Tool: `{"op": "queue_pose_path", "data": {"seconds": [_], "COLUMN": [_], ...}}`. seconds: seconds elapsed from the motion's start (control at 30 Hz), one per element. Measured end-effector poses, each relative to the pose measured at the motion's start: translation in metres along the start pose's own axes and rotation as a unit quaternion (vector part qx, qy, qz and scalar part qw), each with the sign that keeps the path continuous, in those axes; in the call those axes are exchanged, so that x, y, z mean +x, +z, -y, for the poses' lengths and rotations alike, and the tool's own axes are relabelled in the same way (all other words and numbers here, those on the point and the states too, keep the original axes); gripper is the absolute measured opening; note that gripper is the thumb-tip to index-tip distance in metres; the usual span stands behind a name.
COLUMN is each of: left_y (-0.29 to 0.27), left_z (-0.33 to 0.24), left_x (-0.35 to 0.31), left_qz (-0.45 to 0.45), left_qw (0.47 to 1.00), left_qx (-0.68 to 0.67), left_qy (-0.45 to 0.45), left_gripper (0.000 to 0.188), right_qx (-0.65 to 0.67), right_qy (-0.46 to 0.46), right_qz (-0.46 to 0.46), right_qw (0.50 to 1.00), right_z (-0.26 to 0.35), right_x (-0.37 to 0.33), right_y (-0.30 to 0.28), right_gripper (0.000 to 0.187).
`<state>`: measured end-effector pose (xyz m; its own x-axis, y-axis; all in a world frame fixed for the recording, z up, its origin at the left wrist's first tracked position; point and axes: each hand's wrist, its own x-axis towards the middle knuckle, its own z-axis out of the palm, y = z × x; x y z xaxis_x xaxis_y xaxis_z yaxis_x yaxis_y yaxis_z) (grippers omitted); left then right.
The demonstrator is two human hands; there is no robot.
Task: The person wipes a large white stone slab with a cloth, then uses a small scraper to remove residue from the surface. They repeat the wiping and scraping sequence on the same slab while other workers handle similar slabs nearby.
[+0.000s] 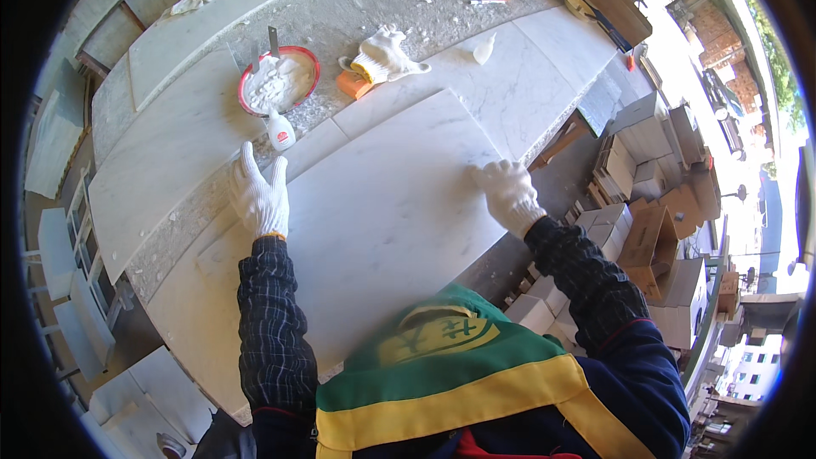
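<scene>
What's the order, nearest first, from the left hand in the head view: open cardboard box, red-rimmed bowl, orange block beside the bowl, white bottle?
1. White bottle: just forward of the left hand.
2. Red-rimmed bowl: right behind the bottle.
3. Orange block: forward, right of the bowl.
4. Open cardboard box: far over on the right side.

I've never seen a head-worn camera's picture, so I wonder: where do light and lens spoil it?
Head view: daylight bleaches the outdoor area at right; the long slab at upper left looks bowed, and the corners go black; the white slab between left hand and right hand has a pale sheen.
</scene>
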<state>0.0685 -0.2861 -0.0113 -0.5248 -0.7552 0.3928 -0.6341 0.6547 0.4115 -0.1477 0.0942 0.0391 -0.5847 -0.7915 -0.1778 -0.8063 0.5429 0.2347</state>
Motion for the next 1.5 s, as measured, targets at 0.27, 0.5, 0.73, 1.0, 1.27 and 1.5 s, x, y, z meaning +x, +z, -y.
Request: {"op": "queue_pose_path", "data": {"seconds": [0.27, 0.5, 0.73, 1.0, 1.27, 1.5], "left_y": [0.0, 0.018, 0.018, 0.004, -0.002, 0.003], "left_z": [-0.017, -0.026, -0.026, -0.039, -0.042, -0.034], "left_x": [0.015, 0.025, 0.033, 0.033, 0.031, 0.031], "left_qz": [0.078, 0.037, -0.093, -0.087, -0.062, -0.089], "left_qw": [0.991, 0.994, 0.995, 0.993, 0.984, 0.992], "left_qx": [0.01, -0.009, 0.009, -0.074, -0.139, -0.086], "left_qy": [-0.107, -0.098, 0.023, -0.035, -0.088, -0.04], "left_gripper": [0.081, 0.07, 0.033, 0.032, 0.028, 0.031], "right_qx": [0.304, 0.679, 0.565, 0.544, 0.328, 0.199], "right_qy": [-0.189, -0.156, -0.097, -0.157, -0.329, -0.219], "right_qz": [-0.254, -0.107, -0.218, 0.028, -0.032, -0.047], "right_qw": [0.898, 0.709, 0.79, 0.824, 0.885, 0.954], "right_z": [0.091, 0.075, 0.068, 0.124, 0.128, 0.121], "right_x": [-0.045, 0.002, 0.145, 0.274, 0.307, 0.289], "right_y": [0.007, -0.017, -0.064, -0.092, -0.119, -0.142], "right_gripper": [0.031, 0.029, 0.03, 0.022, 0.024, 0.013]}}
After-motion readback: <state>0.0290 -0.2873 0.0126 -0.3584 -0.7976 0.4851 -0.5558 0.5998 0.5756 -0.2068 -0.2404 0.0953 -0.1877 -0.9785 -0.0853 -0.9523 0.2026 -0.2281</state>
